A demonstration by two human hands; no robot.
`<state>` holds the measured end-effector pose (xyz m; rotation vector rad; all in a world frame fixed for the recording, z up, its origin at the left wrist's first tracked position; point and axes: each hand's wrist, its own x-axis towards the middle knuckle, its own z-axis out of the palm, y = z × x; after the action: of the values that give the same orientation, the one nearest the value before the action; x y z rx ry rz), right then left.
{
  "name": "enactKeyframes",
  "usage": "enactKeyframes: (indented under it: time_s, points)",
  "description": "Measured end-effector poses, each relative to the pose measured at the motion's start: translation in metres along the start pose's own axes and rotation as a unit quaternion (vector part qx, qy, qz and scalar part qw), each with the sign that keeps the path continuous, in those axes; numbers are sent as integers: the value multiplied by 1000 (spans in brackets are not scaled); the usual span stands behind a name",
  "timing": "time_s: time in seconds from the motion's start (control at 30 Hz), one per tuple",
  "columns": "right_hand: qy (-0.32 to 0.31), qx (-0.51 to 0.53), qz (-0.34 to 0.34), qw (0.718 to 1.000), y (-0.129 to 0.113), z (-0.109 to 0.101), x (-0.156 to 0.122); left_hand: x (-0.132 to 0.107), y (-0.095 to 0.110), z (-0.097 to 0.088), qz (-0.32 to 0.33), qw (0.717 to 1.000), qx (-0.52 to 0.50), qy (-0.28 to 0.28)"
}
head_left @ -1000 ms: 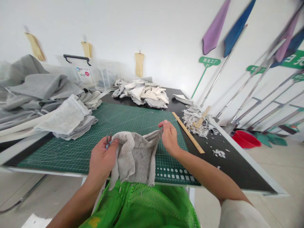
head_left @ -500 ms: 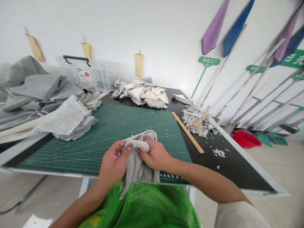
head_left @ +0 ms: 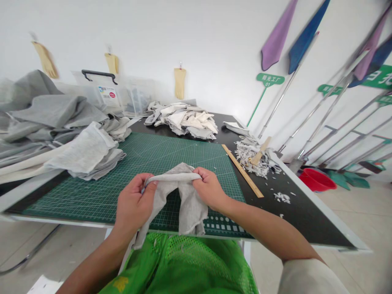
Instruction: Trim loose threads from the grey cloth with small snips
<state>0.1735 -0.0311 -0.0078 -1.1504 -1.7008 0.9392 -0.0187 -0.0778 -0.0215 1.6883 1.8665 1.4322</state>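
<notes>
A light grey piece of fabric (head_left: pixel 191 204) is stretched between my two hands over the front edge of the green cutting mat (head_left: pixel 171 149). My left hand (head_left: pixel 136 204) pinches one end of its taut, folded upper edge; something small and bluish shows by the fingers, too hidden to name. At the other end my right hand (head_left: pixel 211 190) is closed on the same edge. Below, the cloth hangs in two loose flaps, with the mat visible between them. A wooden ruler (head_left: pixel 243 171) lies along the mat's right side.
Grey fabric is heaped at the left (head_left: pixel 55 118), beside a clear plastic box (head_left: pixel 112 98). A pale cloth pile (head_left: pixel 183 120) lies at the back. Shredded scraps (head_left: pixel 249 155) cover the right side of the table. A red basin (head_left: pixel 317 179) and mops stand beyond.
My hands have moved apart, the left one leftward and the right one slightly right. The bunched edge of the fabric is now pulled straight between them.
</notes>
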Motion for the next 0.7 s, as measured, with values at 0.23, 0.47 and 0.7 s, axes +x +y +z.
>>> enactKeyframes:
  time_s: [0.23, 0.47, 0.7]
  points:
    - [-112, -62, -13, 992, -4, -4, -1, 1, 1, 0, 26, 999, 26, 32]
    - [-230, -79, 5, 970, 1, -1, -6, 1, -2, 2, 38, 998, 56, -12]
    - [-99, -9, -19, 995, 10, 4, -3, -3, 0, 4, 49, 997, 46, -33]
